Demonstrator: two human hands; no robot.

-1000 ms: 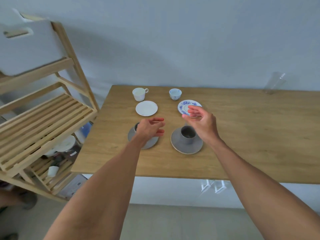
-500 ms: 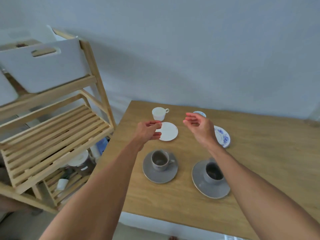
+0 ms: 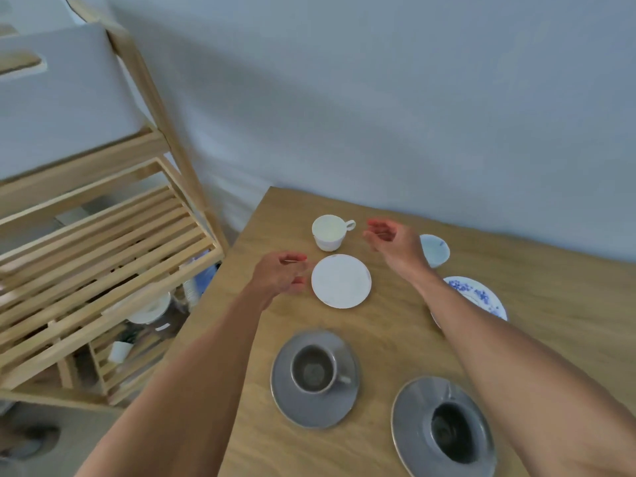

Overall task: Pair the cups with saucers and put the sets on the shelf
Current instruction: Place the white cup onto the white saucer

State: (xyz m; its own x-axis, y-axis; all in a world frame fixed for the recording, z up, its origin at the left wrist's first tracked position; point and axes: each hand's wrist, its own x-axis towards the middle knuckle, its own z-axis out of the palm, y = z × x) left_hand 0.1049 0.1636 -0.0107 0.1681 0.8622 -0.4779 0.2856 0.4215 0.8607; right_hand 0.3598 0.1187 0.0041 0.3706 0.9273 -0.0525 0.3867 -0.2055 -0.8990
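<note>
Two grey sets (image 3: pixel 315 378) stand paired nearer than the white saucer (image 3: pixel 341 281); its cup (image 3: pixel 328 232) waits behind. Nothing shelved. Left hand (image 3: pixel 280 275) and right hand (image 3: pixel 392 241): grips released, empty.

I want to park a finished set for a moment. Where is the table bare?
Bare: the table right of the blue-patterned saucer, and the strip between the white saucer and the grey sets. Crowded: around the white cup, where both hands hover.

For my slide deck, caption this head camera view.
Both empty hands, left hand and right hand, reach toward the unpaired white cup and white saucer.
</note>
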